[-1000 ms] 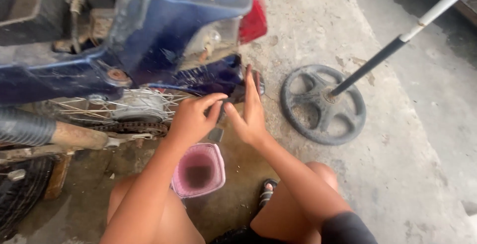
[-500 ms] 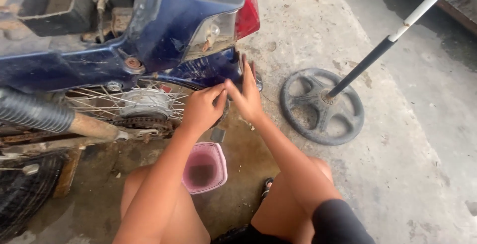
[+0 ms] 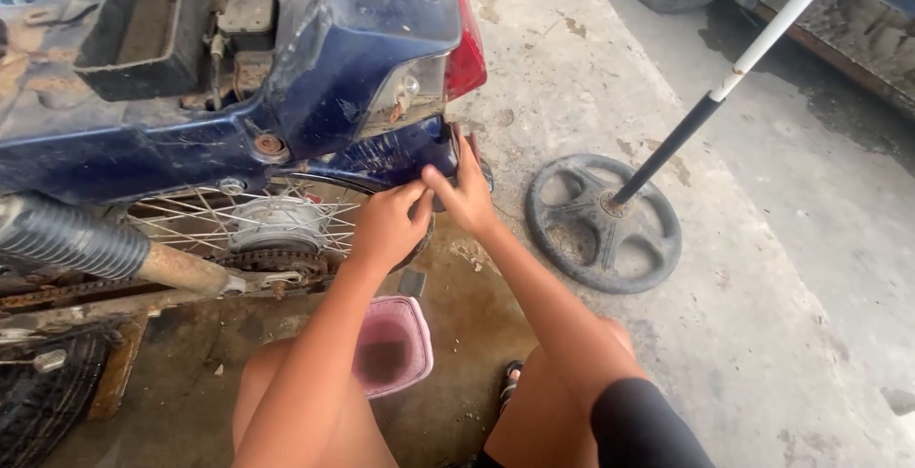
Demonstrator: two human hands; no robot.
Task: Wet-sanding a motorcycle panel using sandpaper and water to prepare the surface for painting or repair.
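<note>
Left hand [image 3: 389, 225]: curled, fingertips at rear mudguard [image 3: 381, 158]; grip unclear.
Right hand [image 3: 464, 192]: open, flat against mudguard's end.
Pink cup [image 3: 393, 346]: floor, below hands.

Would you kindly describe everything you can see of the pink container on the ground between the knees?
The pink container is a small, roughly square tub with rounded corners and a thick rim, plastic by its look. It stands upright and open on the stained concrete floor, its inside dark and dirty, possibly wet. It sits below the left hand and right hand, near the motorcycle's rear wheel. Neither hand touches it; the left forearm covers its near left edge.
</note>
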